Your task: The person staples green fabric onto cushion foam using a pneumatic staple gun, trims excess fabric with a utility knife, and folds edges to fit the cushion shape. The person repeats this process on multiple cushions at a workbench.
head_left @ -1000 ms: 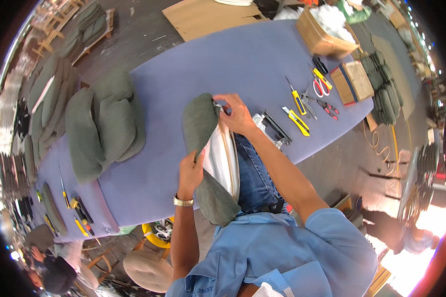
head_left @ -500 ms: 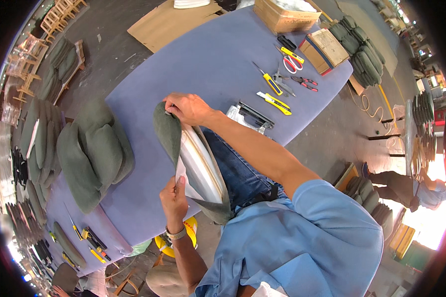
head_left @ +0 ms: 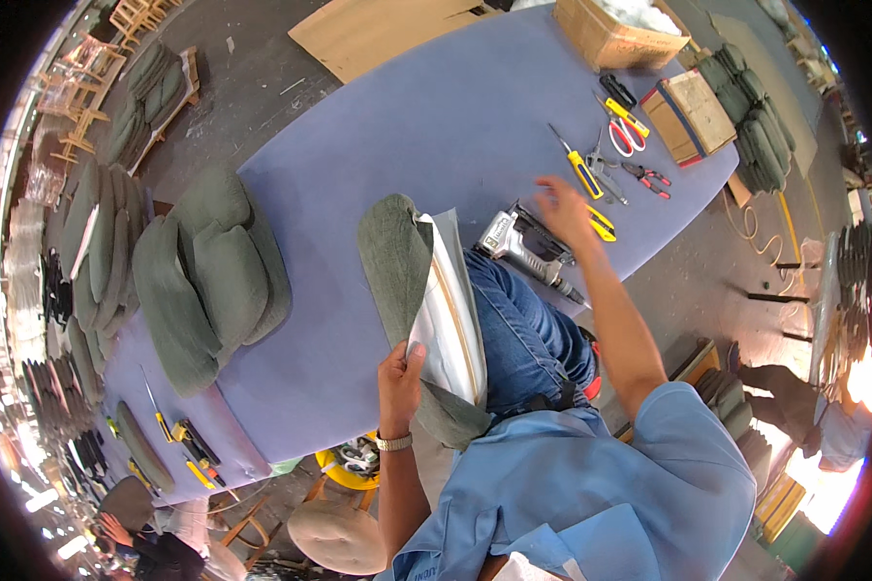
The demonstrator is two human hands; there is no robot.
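Observation:
My left hand (head_left: 400, 385) grips the near edge of a green-grey fabric cushion (head_left: 389, 247), thumb on top. The cushion stands tilted against my lap, its cover gaping to show white padding (head_left: 446, 334) with a tan strip along it. My right hand (head_left: 566, 211) is off the cushion, slightly blurred, fingers apart and nothing visible in them. It hovers by a staple gun (head_left: 523, 250) lying at the table edge. Close beside it is a yellow utility knife (head_left: 601, 225), partly hidden by the hand.
On the blue-grey table (head_left: 339, 145) lie a yellow screwdriver (head_left: 583, 174), red-handled scissors (head_left: 627, 138), pliers (head_left: 646, 178) and a cardboard box (head_left: 683, 116). Stacked cushions (head_left: 213, 281) stand at the left. More tools (head_left: 194, 445) lie near left. A stool (head_left: 337, 535) stands below.
My right hand has let go of the cushion's far end and moved right toward the staple gun and utility knife. My left hand keeps its grip. The view has shifted.

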